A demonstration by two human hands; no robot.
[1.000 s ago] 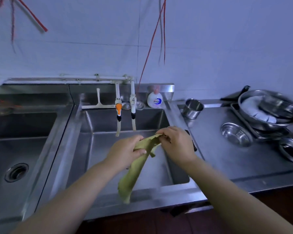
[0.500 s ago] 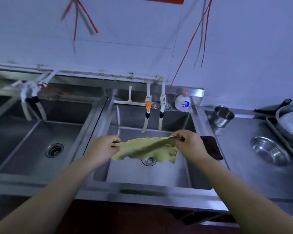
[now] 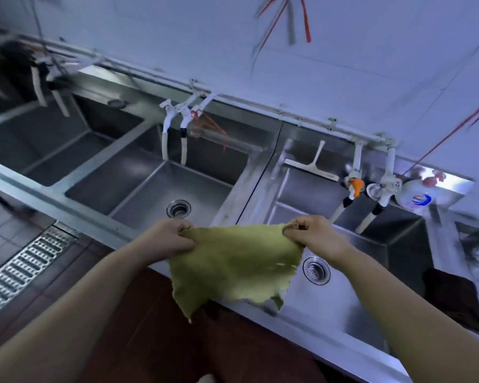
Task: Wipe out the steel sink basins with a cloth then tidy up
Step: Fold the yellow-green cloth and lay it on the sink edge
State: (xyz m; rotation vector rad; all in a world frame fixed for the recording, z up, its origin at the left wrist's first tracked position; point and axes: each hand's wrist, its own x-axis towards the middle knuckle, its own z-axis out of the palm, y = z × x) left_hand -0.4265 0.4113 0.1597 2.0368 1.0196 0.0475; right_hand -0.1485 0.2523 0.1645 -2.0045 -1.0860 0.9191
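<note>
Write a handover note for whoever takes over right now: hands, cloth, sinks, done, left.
Left hand: grips the yellow-green cloth by its upper left corner.
Right hand: pinches the upper right corner.
Cloth: spread open, hanging over the front rim between the middle basin and the right basin, touching neither floor.
Done: cloth unfolded. Whether any basin is wiped cannot be told.
Left: wipe the basins, then tidy; a dark rag lies on the right basin's edge.

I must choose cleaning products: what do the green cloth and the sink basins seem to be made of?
Green cloth: probably thin absorbent fabric or chamois; matte, limp, with ragged edges. Sink basins: apparently stainless steel with a brushed grey finish and soft reflections.
</note>
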